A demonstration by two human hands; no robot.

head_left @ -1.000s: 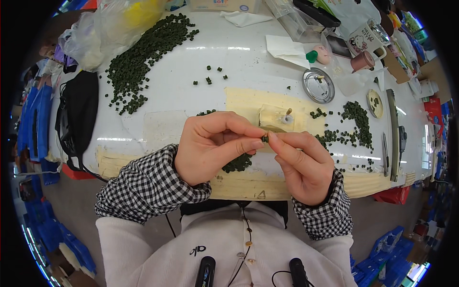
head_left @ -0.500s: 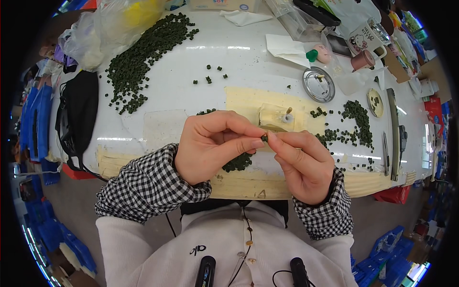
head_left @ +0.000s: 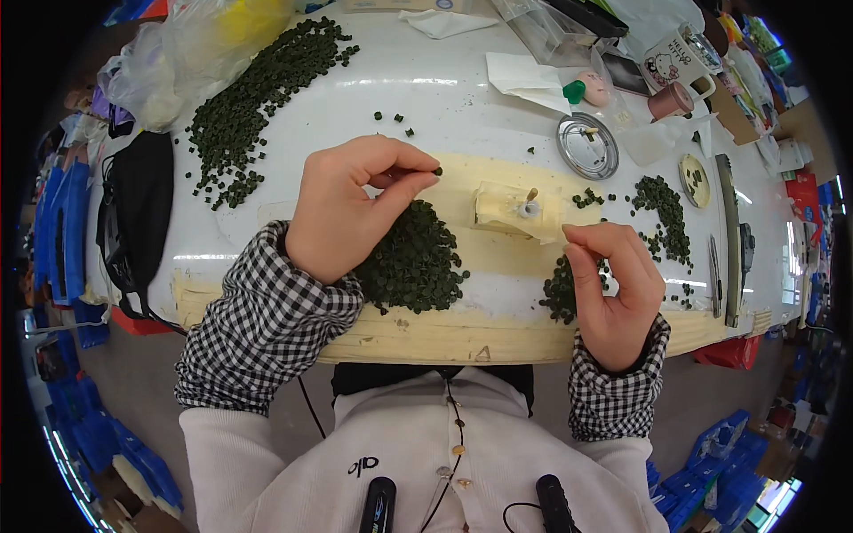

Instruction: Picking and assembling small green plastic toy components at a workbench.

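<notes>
Between the thumb and index finger of my left hand [head_left: 342,200] is a small dark green piece [head_left: 438,171]. That hand is above the left side of a heap of similar dark green pieces [head_left: 413,262]. My right hand [head_left: 620,289] hovers over a smaller green pile [head_left: 559,295], its thumb and index fingertips a little apart with nothing visible between them. In the middle, between the hands, a cream block fixture [head_left: 499,211] with a short upright metal post [head_left: 530,208] rests on yellowish tape. My hand hides part of the smaller pile.
A large spread of green pieces [head_left: 258,98] covers the far left, beside plastic bags [head_left: 164,84] and a black face mask [head_left: 142,222]. Right of centre are a round metal lid [head_left: 582,162], more green pieces [head_left: 662,209], tweezers [head_left: 714,275] and a mug [head_left: 671,62].
My hands were together at the middle, fingertips meeting on a small piece. They have parted: left moved up and left with a green piece, right moved to the right, uncovering the heap.
</notes>
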